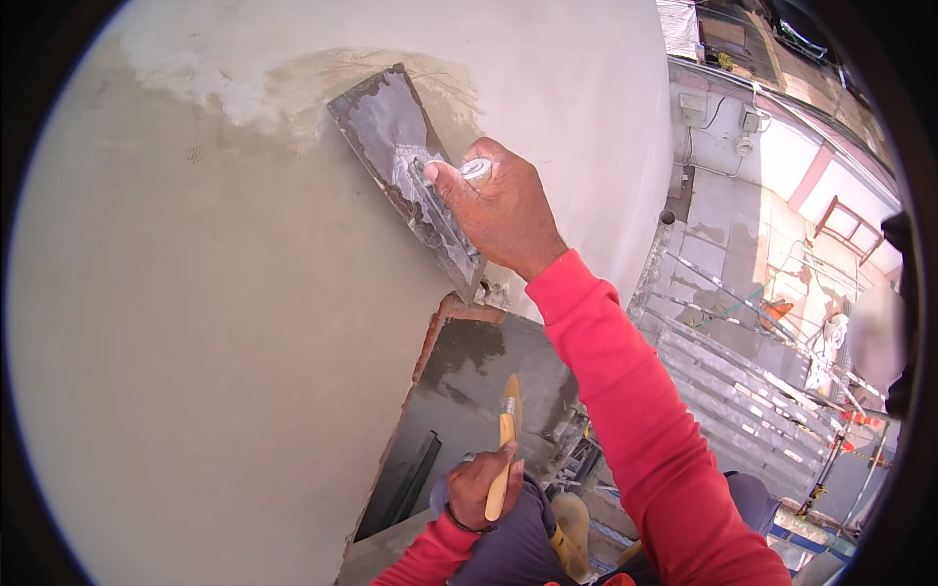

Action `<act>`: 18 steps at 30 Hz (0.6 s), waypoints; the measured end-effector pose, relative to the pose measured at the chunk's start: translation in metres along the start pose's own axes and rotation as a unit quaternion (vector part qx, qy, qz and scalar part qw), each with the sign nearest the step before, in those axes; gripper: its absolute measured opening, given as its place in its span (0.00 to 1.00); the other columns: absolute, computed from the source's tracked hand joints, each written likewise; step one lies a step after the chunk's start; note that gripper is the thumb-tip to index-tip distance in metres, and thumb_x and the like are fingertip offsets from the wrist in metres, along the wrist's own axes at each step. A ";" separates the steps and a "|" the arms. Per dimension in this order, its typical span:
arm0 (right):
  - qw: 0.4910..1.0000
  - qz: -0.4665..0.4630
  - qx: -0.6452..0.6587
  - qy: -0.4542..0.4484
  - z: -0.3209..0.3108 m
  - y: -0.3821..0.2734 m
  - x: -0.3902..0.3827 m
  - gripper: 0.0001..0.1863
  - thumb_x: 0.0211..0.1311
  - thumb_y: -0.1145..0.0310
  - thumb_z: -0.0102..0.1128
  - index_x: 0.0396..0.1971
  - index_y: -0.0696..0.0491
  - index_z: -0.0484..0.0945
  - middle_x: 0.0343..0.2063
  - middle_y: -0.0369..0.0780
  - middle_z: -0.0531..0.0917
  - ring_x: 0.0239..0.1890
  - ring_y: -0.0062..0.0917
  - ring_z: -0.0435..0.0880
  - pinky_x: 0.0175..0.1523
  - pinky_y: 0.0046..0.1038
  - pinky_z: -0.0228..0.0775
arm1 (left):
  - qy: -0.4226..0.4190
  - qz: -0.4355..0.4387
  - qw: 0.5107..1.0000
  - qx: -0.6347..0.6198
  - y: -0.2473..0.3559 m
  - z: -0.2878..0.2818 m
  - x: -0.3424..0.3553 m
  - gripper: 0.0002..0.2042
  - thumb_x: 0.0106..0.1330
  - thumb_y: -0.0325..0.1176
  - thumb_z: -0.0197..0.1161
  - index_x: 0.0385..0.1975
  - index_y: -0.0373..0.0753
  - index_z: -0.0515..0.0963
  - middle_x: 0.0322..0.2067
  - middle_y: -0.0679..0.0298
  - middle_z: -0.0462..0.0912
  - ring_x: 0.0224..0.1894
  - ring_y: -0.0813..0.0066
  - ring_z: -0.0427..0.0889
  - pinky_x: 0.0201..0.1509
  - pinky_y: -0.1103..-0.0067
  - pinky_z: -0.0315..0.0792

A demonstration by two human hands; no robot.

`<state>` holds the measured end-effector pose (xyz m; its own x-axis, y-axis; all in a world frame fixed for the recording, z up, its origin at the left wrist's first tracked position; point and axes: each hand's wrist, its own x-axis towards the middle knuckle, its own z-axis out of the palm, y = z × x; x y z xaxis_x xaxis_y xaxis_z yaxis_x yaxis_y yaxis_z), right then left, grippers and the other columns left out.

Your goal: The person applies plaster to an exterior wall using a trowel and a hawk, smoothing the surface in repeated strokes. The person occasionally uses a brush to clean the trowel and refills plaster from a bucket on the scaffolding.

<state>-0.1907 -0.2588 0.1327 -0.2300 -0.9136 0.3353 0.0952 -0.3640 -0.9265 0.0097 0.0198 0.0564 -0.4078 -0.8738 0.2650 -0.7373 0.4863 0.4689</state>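
My right hand [503, 210], in a red sleeve, grips the handle of a rectangular steel trowel [381, 117] smeared with grey material. The trowel lies tilted against a pale plastered wall [195, 293], near a darker damp patch. Low in the middle, my left hand [477, 483] holds a flat paintbrush [506, 430] by its wooden handle, bristles upward. Behind the brush is a grey opening [449, 356] with rough, broken reddish edges, just below the trowel's lower end.
Metal scaffold planks and rails [733, 400] run down the right, above a paved yard [713, 230] with a reddish frame [850, 230] against a white wall. My legs and a yellowish boot [572, 518] show at the bottom.
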 end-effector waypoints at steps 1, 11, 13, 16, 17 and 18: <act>0.999 -0.029 -0.016 -0.011 0.001 -0.008 0.002 0.24 0.71 0.52 0.71 0.35 0.62 0.81 0.17 0.46 0.83 0.22 0.33 0.84 0.33 0.36 0.77 | 0.005 -0.010 1.000 -0.007 0.000 0.001 0.001 0.19 0.65 0.27 0.75 0.55 0.33 0.84 0.27 0.57 0.84 0.22 0.60 0.84 0.27 0.69 0.77; 0.970 -0.178 -0.131 -0.100 -0.009 -0.006 -0.018 0.26 0.72 0.46 0.70 0.40 0.59 0.81 0.14 0.45 0.82 0.19 0.39 0.84 0.30 0.39 0.77 | -0.027 0.004 1.000 0.011 0.009 0.016 0.022 0.17 0.66 0.24 0.74 0.54 0.32 0.84 0.27 0.57 0.84 0.24 0.60 0.86 0.30 0.69 0.79; 0.967 -0.209 -0.137 -0.055 -0.012 0.004 -0.015 0.25 0.71 0.47 0.71 0.39 0.58 0.80 0.12 0.44 0.79 0.17 0.37 0.82 0.28 0.38 0.74 | -0.029 -0.011 0.999 0.008 0.010 0.015 0.022 0.17 0.66 0.24 0.74 0.54 0.32 0.84 0.28 0.56 0.85 0.24 0.59 0.86 0.31 0.69 0.80; 0.970 -0.197 -0.139 0.015 -0.019 0.019 0.012 0.23 0.70 0.50 0.74 0.37 0.56 0.78 0.08 0.41 0.74 0.13 0.31 0.76 0.24 0.35 0.69 | -0.035 -0.028 0.999 0.013 0.010 0.013 0.017 0.16 0.66 0.24 0.74 0.53 0.32 0.84 0.28 0.57 0.85 0.24 0.60 0.86 0.31 0.69 0.80; 0.974 -0.183 -0.135 0.016 -0.020 0.023 0.021 0.22 0.71 0.50 0.74 0.37 0.56 0.78 0.08 0.41 0.73 0.12 0.31 0.75 0.24 0.35 0.68 | -0.031 -0.025 0.999 0.013 0.009 0.012 0.016 0.16 0.66 0.24 0.74 0.53 0.33 0.84 0.28 0.57 0.85 0.24 0.60 0.87 0.31 0.69 0.80; 0.979 -0.134 -0.152 0.018 -0.021 0.025 0.023 0.22 0.71 0.51 0.74 0.37 0.56 0.78 0.08 0.41 0.72 0.12 0.30 0.74 0.23 0.34 0.67 | -0.031 -0.027 0.999 0.012 0.008 0.012 0.014 0.16 0.66 0.24 0.74 0.53 0.33 0.84 0.28 0.57 0.85 0.25 0.60 0.87 0.31 0.69 0.80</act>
<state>-0.2140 -0.2854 0.1135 -0.2420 -0.7835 0.5723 -0.2646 -0.5142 -0.8158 -0.0085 0.0110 0.0538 -0.3997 -0.8973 0.1874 -0.7709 0.4396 0.4608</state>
